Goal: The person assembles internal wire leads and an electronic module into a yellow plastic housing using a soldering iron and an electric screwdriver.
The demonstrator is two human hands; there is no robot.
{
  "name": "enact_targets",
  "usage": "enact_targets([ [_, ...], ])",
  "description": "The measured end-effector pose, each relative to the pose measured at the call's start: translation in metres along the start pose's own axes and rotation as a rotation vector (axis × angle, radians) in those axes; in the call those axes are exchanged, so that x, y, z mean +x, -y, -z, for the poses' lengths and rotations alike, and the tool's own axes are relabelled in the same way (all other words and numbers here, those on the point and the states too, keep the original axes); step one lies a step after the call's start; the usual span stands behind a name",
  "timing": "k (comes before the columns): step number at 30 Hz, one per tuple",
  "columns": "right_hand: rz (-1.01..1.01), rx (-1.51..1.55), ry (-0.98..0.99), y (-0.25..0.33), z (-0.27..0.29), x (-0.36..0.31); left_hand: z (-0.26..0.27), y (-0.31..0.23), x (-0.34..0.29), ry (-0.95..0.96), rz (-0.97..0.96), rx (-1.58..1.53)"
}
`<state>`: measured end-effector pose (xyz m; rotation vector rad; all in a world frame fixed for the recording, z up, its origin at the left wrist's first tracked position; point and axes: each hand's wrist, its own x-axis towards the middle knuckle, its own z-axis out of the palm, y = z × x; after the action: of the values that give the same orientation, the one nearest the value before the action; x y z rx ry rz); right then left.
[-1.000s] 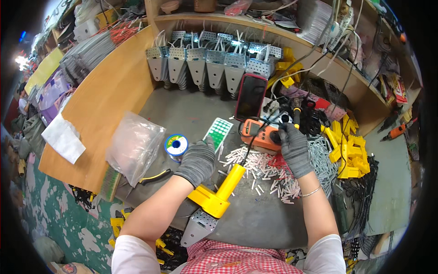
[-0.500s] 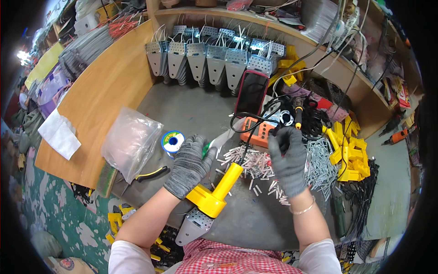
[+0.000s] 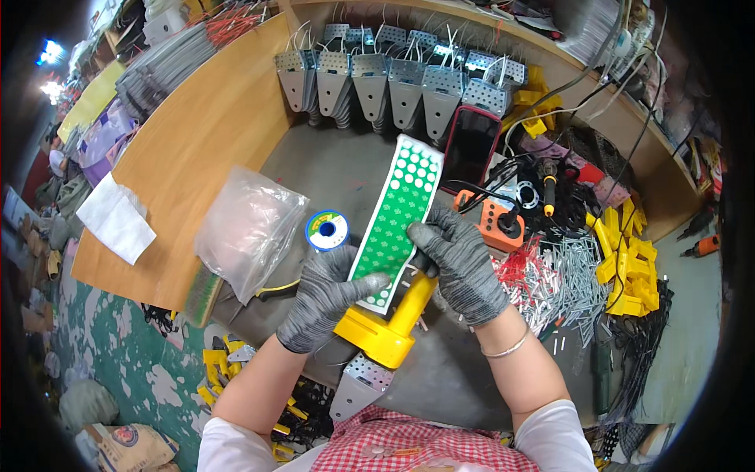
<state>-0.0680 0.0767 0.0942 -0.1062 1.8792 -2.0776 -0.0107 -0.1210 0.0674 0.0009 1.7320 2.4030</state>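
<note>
A long white-edged sheet of green round stickers (image 3: pixel 393 216) is held up in front of me, with several blank white circles near its top. My gloved left hand (image 3: pixel 324 299) is closed on its lower end, thumb across the front. At its right edge, the gloved fingers of my right hand (image 3: pixel 465 267) pinch it; what lies under the fingertips is hidden. Below the sheet lies a yellow plastic handle (image 3: pixel 370 334), its tube pointing away from me. A perforated grey metal plate (image 3: pixel 363 384) extends from it toward my apron.
A tape-like blue-rimmed spool (image 3: pixel 327 230) and a clear plastic bag (image 3: pixel 248 228) sit left. On the right are an orange socket block (image 3: pixel 497 226), screws (image 3: pixel 578 287), red and white tubes (image 3: pixel 525 277) and yellow parts (image 3: pixel 629 271). Metal plates (image 3: pixel 370 79) line the back beside a phone (image 3: pixel 472 145).
My left hand has lifted and turned the sticker sheet face-up. My right hand has moved left from beside the socket block to the sheet's edge. The whole view has shifted slightly.
</note>
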Motion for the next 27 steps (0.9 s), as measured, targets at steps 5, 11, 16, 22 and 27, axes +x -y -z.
enact_targets([
  [5,0.125,-0.043,-0.028,-0.017,-0.011,-0.005,0.000,0.007,-0.003,-0.049,-0.013,-0.043],
  [11,0.824,-0.881,-0.172,-0.018,-0.020,-0.018,-0.003,0.010,-0.005,-0.113,-0.090,-0.013],
  [16,0.937,-1.021,-0.109,-0.025,-0.017,-0.020,-0.006,0.006,-0.005,-0.126,-0.234,0.413],
  [22,0.920,-1.178,-0.226,-0.038,-0.018,-0.021,-0.008,0.009,-0.005,-0.170,-0.262,0.624],
  [27,0.890,-1.158,-0.162,-0.037,-0.016,-0.022,-0.007,0.012,-0.005,-0.152,-0.280,0.610],
])
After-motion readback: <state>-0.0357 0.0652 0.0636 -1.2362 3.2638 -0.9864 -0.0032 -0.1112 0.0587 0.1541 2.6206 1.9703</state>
